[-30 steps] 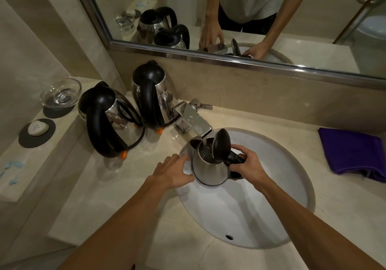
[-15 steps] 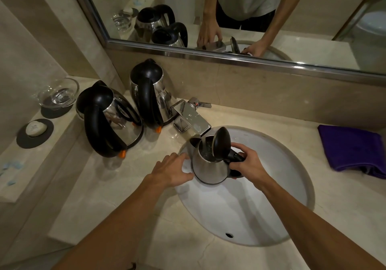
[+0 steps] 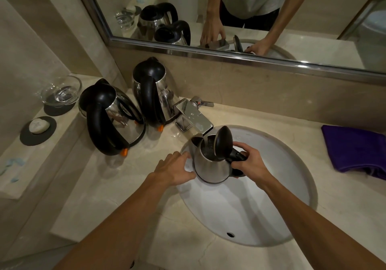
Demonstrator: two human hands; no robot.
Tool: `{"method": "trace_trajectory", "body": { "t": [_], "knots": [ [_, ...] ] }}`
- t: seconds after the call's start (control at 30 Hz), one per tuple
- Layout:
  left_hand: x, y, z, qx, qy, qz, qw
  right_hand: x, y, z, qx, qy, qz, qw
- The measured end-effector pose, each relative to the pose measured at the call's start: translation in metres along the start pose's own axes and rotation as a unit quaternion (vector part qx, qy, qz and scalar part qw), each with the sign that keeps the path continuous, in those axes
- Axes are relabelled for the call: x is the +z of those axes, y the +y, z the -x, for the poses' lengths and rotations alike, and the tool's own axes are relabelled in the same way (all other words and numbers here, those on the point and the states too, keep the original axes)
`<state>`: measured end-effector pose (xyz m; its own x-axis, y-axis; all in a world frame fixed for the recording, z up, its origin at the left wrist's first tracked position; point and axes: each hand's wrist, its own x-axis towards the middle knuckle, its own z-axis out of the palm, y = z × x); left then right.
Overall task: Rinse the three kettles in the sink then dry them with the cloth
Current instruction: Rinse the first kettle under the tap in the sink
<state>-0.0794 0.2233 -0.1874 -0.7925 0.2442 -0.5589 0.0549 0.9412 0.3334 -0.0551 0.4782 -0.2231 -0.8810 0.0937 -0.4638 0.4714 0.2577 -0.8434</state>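
Steel and black plastic make up the open kettle [image 3: 211, 165] that we hold over the white sink [image 3: 261, 207], at its back left side. The kettle stands up straight, just under the end of the shiny tap [image 3: 193, 117]. Its black lid [image 3: 224, 142] is flipped up, and we can see down into its dark inside. We cannot tell if water is running.

Our right hand [image 3: 249, 162] grips the kettle's black handle [image 3: 238, 157], with fingers and thumb curled round it. Our left hand [image 3: 175, 169] is not gripping anything. Its fingers lie out nearly straight, and its fingertips and thumb touch the kettle's round side, across from the handle.

Two more kettles stand on the stone counter [image 3: 344, 207], left of the tap. The back kettle [image 3: 152, 94] stands by the wall, right beside the tap; we cannot tell if they touch. The front kettle [image 3: 117, 119] is just beside it, closer to us and more to the left. Both have their lids down and their black handles turned toward us.

The purple cloth [image 3: 355, 148] lies folded on the counter to the right of the sink, well apart from all the kettles.

On a low shelf [image 3: 12, 177] at the far left we see a glass dish [image 3: 61, 91] and a white soap [image 3: 39, 125]. Above the counter, the mirror [image 3: 323, 8] shows the kettles again.
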Motion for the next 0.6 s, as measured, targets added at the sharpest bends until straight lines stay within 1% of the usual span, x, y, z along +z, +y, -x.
{"method": "trace_trajectory", "body": {
  "t": [0.6],
  "knots": [
    [-0.0048, 0.0044, -0.0004, -0.002, 0.003, 0.003, 1.0, 0.0005, 0.0007, -0.0006, -0.003, 0.003, 0.008, 1.0]
  ]
}}
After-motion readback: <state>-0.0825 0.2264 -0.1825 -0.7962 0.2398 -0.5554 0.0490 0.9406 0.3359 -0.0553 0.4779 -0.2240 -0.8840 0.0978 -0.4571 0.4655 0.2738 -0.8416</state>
